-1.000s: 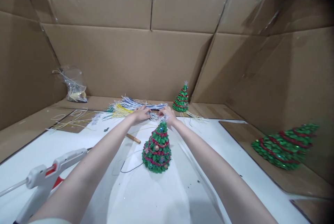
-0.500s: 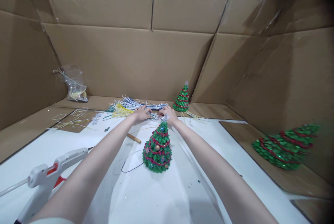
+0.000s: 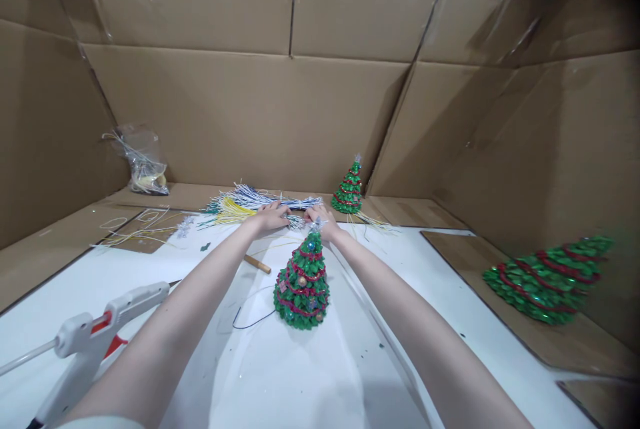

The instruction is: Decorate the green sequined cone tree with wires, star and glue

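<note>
Both my arms reach forward over the white table to a pile of thin wires at the back. My left hand (image 3: 273,217) is closed, with bent fingers, on a short bunch of white and green wires (image 3: 295,222). My right hand (image 3: 321,222) closes on the other end of that bunch, its fingers partly hidden behind a tree's star. Beyond the hands lie blue and white wires (image 3: 255,197), with yellow wires (image 3: 230,212) to the left. Between my forearms stands a decorated miniature Christmas tree (image 3: 302,286) with red garland and baubles.
A white glue gun (image 3: 105,322) lies left of my left forearm. Near the tree is a wooden stick (image 3: 257,264). Another small tree (image 3: 349,190) stands at the back, and a larger one (image 3: 545,282) lies tilted at right. Cardboard walls (image 3: 240,116) surround the table; a plastic bag (image 3: 146,162) sits back left.
Hardly anything differs. My right hand has shifted very slightly near the wires, while the trees and glue gun stay in place.
</note>
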The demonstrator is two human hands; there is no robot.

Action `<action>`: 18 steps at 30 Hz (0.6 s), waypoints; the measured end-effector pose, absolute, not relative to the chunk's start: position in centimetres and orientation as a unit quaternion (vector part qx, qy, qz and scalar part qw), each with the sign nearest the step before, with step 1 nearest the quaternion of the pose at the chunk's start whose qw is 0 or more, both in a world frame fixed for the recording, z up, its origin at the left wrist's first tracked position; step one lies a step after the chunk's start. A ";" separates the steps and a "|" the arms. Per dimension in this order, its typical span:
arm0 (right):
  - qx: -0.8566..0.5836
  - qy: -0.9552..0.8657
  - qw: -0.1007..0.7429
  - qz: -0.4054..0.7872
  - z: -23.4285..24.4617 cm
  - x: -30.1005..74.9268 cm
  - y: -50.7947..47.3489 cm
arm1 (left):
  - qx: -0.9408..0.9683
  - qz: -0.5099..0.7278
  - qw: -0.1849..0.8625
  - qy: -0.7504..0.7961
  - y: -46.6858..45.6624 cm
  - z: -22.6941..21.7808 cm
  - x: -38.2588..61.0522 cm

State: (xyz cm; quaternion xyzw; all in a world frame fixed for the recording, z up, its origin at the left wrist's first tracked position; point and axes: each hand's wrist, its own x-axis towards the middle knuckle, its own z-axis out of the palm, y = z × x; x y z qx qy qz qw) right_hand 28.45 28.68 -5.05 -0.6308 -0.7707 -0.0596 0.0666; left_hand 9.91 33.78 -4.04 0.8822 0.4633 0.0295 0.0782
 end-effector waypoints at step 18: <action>-0.667 -0.737 0.091 -0.062 -2.5 35.2 25.1 | 0.885 0.025 0.077 0.458 33.4 -3.5 9.9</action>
